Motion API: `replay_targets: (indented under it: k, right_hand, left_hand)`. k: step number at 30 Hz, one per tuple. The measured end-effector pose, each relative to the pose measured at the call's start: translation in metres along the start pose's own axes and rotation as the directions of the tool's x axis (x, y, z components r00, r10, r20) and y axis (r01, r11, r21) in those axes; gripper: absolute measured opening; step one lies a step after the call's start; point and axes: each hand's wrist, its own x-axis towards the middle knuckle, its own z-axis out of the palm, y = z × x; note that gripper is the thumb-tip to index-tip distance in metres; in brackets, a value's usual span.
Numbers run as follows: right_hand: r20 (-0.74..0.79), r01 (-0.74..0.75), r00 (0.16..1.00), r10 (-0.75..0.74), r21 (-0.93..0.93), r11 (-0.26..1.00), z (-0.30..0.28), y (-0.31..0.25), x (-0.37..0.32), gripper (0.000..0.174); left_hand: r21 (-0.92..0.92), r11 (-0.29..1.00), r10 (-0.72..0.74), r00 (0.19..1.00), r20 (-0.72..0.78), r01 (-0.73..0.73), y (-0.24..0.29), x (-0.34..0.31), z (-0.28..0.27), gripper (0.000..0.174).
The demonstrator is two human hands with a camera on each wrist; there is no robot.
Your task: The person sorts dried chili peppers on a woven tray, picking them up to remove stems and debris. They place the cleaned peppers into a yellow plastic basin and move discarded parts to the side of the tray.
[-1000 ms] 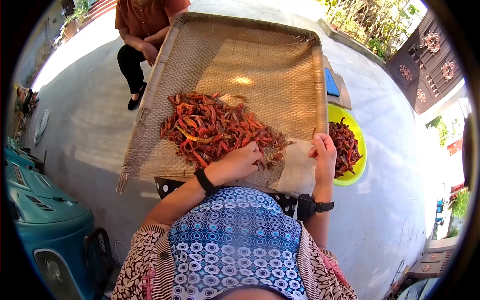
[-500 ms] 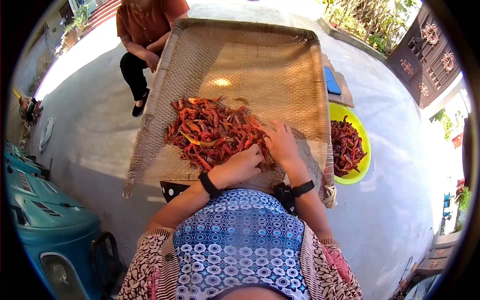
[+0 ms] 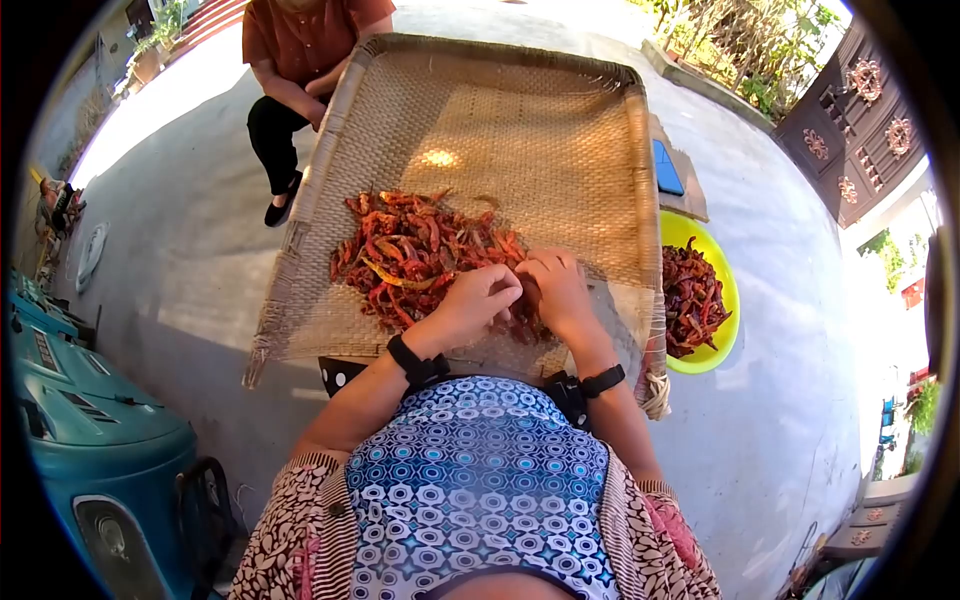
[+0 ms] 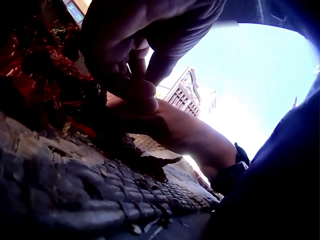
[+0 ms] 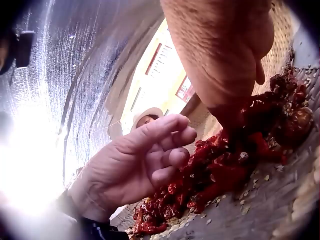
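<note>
Dried red chili peppers [image 3: 405, 250] lie heaped on a woven tray [image 3: 520, 130]. My left hand [image 3: 478, 302] hovers at the near edge of the heap. In the right wrist view the same left hand [image 5: 135, 162] has loosely curled fingers, with no pepper showing between thumb and fingers. Close beside it, my right hand [image 3: 558, 290] reaches down to the heap's right side. The right wrist view shows this right hand [image 5: 230, 65] bent down among the peppers [image 5: 220, 175]; its fingertips are hidden, so I cannot tell whether they pinch one.
A yellow-green basin [image 3: 730, 300] of dried chilies stands right of the tray, with a blue phone-like slab [image 3: 667, 168] on cardboard behind it. Loose seeds [image 5: 245, 207] lie around the heap. Another person [image 3: 300, 60] sits at the far left corner. A teal vehicle [image 3: 110, 430] stands at left.
My right hand has come from the tray's right edge by the basin to the heap. My left hand has lifted slightly and turned beside it.
</note>
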Motion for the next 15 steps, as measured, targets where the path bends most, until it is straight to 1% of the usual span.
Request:
replay_targets:
  k: [2, 4, 5, 7, 8, 9, 11, 14, 15]
  right_hand:
    - [0.04, -0.007, 0.999, 0.007, 0.02, 1.0, 0.006, 0.007, 0.0, 0.027]
    - [-0.024, -0.041, 0.999, 0.044, 0.115, 0.993, -0.001, 0.004, 0.001, 0.026]
    - [-0.054, -0.057, 0.996, 0.067, 0.162, 0.985, -0.005, 0.002, 0.002, 0.026]
    - [-0.028, -0.117, 0.992, 0.125, 0.201, 0.973, -0.018, -0.008, 0.005, 0.023]
    - [-0.017, -0.146, 0.988, 0.154, 0.218, 0.965, -0.025, -0.012, 0.007, 0.022]
    - [0.03, -0.22, 0.974, 0.224, 0.344, 0.913, -0.03, -0.018, 0.007, 0.021]
    - [0.148, -0.36, 0.929, 0.338, 0.563, 0.744, -0.037, -0.029, 0.004, 0.019]
    - [0.286, -0.454, 0.888, 0.359, 0.663, 0.595, -0.031, -0.021, -0.001, 0.017]
    - [0.302, -0.472, 0.878, 0.372, 0.677, 0.564, -0.026, -0.017, -0.005, 0.017]
  left_hand:
    - [-0.01, 0.999, 0.032, 0.995, -0.093, -0.033, 0.003, 0.001, -0.002, 0.017]
    - [-0.027, 0.996, 0.075, 0.981, -0.178, -0.081, 0.001, 0.001, -0.002, 0.024]
    - [-0.003, 0.994, 0.107, 0.974, -0.202, -0.11, -0.001, 0.001, -0.002, 0.024]
    - [0.045, 0.985, 0.171, 0.955, -0.242, -0.165, 0.002, 0.001, -0.001, 0.024]
    - [0.068, 0.986, 0.166, 0.956, -0.242, -0.154, 0.005, 0.001, 0.001, 0.019]
    - [0.046, 0.988, 0.153, 0.961, -0.229, -0.147, 0.004, 0.001, 0.002, 0.017]
    - [0.003, 0.991, 0.129, 0.971, -0.202, -0.131, 0.001, 0.002, 0.002, 0.012]
    - [-0.075, 0.993, 0.072, 0.981, -0.178, -0.087, -0.001, 0.002, 0.0, 0.01]
    - [-0.103, 0.992, 0.051, 0.984, -0.173, -0.07, -0.002, 0.003, -0.001, 0.009]
